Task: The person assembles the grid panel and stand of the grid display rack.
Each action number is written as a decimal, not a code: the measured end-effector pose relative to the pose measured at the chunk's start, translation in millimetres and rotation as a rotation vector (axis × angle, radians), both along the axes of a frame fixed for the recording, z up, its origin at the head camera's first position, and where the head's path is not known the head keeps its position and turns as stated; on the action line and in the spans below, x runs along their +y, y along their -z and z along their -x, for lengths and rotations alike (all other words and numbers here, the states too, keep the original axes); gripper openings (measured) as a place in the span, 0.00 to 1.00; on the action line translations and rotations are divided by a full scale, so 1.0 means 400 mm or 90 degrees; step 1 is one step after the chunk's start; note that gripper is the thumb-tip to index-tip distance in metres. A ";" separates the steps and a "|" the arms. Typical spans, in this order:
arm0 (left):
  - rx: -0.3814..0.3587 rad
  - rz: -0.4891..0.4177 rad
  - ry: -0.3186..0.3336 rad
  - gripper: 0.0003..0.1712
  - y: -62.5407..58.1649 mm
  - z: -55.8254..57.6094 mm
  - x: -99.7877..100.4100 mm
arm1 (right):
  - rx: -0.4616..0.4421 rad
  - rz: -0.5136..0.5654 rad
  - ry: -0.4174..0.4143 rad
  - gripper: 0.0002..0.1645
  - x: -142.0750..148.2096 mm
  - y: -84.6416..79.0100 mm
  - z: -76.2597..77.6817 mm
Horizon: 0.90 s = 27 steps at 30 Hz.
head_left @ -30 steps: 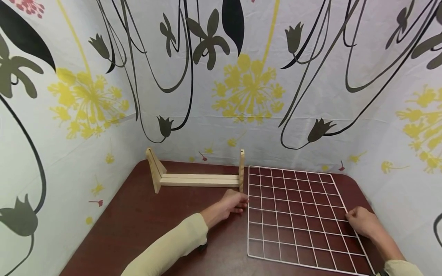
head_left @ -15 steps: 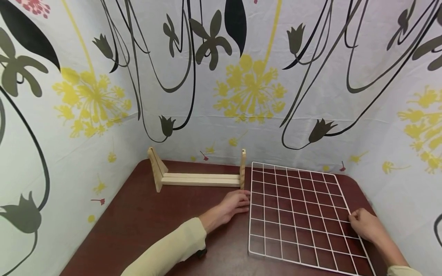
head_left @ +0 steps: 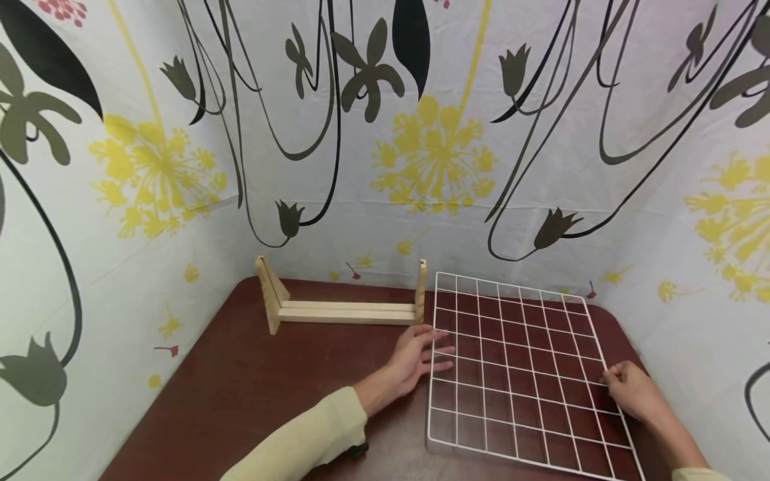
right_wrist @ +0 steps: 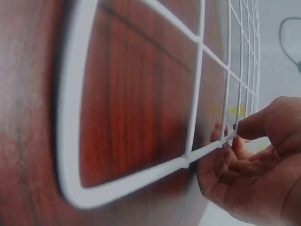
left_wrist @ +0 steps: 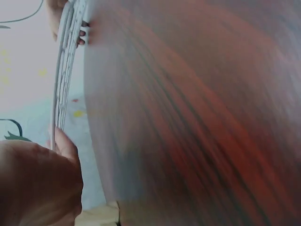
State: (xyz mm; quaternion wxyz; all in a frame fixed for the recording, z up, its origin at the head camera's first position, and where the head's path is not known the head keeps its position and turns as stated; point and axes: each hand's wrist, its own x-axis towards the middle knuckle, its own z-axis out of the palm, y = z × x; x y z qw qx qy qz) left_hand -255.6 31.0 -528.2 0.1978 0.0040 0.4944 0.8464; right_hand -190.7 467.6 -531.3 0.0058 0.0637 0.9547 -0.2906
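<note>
A white wire grid panel (head_left: 511,381) spans the right half of the table, its left side raised above the surface in the head view. My left hand (head_left: 409,361) is at the panel's left edge, fingers stretched out beneath the wires. In the left wrist view the panel (left_wrist: 63,70) shows nearly edge-on beside the left hand (left_wrist: 40,181). My right hand (head_left: 634,391) pinches the right edge wire between thumb and fingers. Close up in the right wrist view, the right hand (right_wrist: 254,165) holds that edge wire, past a rounded corner of the panel.
A pale wooden stand (head_left: 345,312) with two upright ends and a crossbar stands at the back left of the dark red table (head_left: 240,401). Its right upright is close to the panel's left edge. A patterned cloth (head_left: 361,167) surrounds the table's back and sides.
The left hand has slid its fingers from the panel's left edge to underneath it, spreading them. The panel's far left side has risen. The right hand keeps its pinch on the right edge.
</note>
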 end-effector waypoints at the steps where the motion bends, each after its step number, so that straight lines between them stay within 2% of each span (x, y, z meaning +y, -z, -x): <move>1: 0.005 -0.006 -0.010 0.25 -0.002 -0.004 0.004 | -0.009 0.048 0.003 0.17 -0.003 -0.002 -0.002; 6: 0.020 -0.040 -0.058 0.31 -0.017 -0.021 0.025 | -0.075 0.348 0.030 0.11 -0.006 -0.020 -0.008; 8: 0.019 -0.046 -0.076 0.32 -0.025 -0.025 0.032 | -0.097 0.435 0.031 0.09 -0.002 -0.027 -0.011; 11: 0.022 -0.036 -0.100 0.30 -0.036 -0.030 0.041 | -0.110 0.521 0.011 0.07 0.007 -0.034 -0.017; 14: 0.024 -0.016 -0.127 0.28 -0.038 -0.031 0.047 | -0.117 0.572 -0.006 0.14 0.014 -0.034 -0.027; 17: 0.018 -0.006 -0.154 0.25 -0.042 -0.034 0.055 | -0.112 0.573 0.005 0.19 0.011 -0.037 -0.032; 20: 0.024 -0.004 -0.173 0.22 -0.050 -0.037 0.062 | -0.089 0.579 0.047 0.19 -0.001 -0.044 -0.032; 23: 0.038 -0.007 -0.185 0.20 -0.061 -0.038 0.067 | -0.059 0.615 0.068 0.19 -0.015 -0.052 -0.033; 27: 0.071 -0.013 -0.195 0.17 -0.076 -0.031 0.069 | -0.014 0.661 0.086 0.25 -0.037 -0.070 -0.039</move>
